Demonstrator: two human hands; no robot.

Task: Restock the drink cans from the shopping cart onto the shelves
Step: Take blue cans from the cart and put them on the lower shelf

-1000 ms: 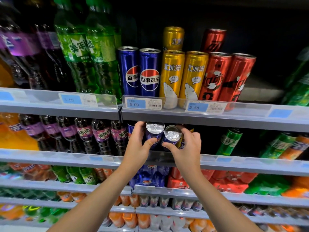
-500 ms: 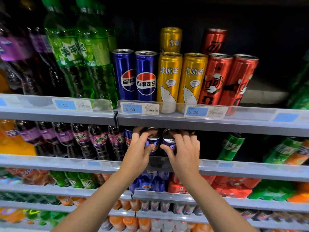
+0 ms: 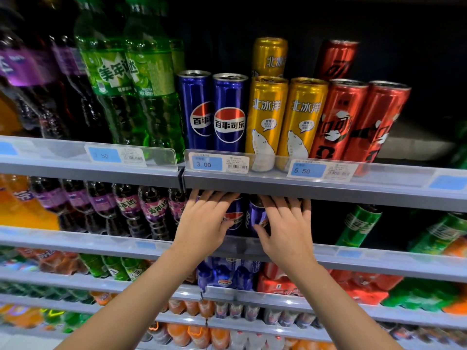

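Two blue cola cans stand side by side on the second shelf (image 3: 353, 260), their tops hidden under the shelf above. My left hand (image 3: 204, 223) lies against the left can (image 3: 235, 213), fingers straight and spread, thumb on the can's front. My right hand (image 3: 285, 231) lies against the right can (image 3: 253, 215) the same way, with its thumb on the can's lower front. Both hands reach over the shelf's clear front lip. The shopping cart is out of view.
The upper shelf (image 3: 303, 189) carries blue cola cans (image 3: 228, 112), yellow cans (image 3: 267, 122) and red cans (image 3: 338, 120), with green bottles (image 3: 141, 84) to their left. Purple bottles (image 3: 126, 208) stand left of my hands, green cans (image 3: 358, 226) to the right. Lower shelves hold packs and small bottles.
Both hands have pushed the two blue cans deeper under the upper shelf. Their fingers have gone from wrapped round the cans to straight and spread.
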